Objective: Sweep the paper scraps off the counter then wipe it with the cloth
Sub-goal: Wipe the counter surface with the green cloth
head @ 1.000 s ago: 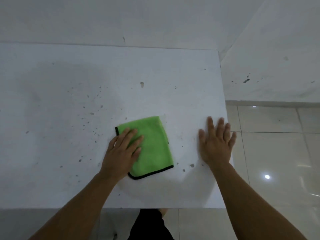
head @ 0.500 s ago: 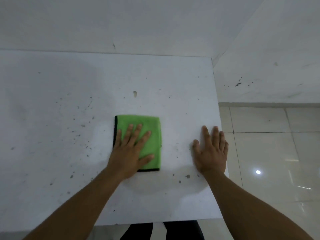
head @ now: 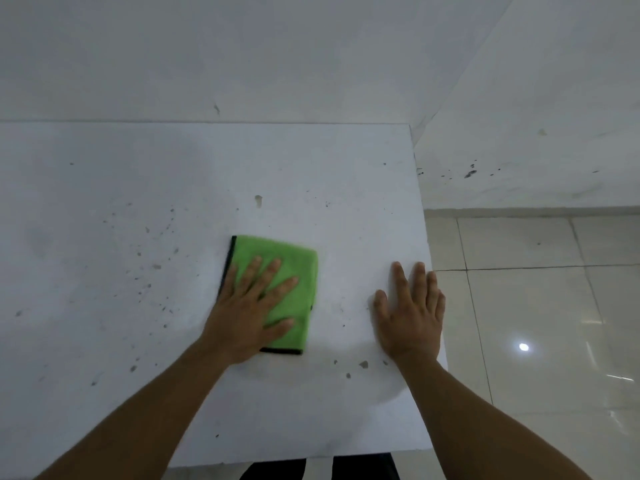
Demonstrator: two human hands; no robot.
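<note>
A: Status?
B: Wiping step, by the look of it. Left hand [head: 252, 317] lies flat with fingers spread, pressing the folded green cloth [head: 292, 271] onto the bench [head: 104, 393]. Cloth sits mid-bench, nearer the front edge than the back wall.
A: Right hand?
B: Right hand [head: 410, 317] is flat on the bench at its right edge, fingers straight and close together, holding nothing. Looks like bracing.
A: Scraps gone?
B: No paper scraps I can pick out. Only small dark specks [head: 152, 268], dense left of the cloth, plus a few flecks [head: 363, 364] near the front edge between the hands. Can't tell if they're debris or stains.
A: Next?
B: My guess: push the cloth left through the speckled patch, palm kept flat so it doesn't bunch. Then a pass along the front edge. Stubborn marks may need more pressure.
</note>
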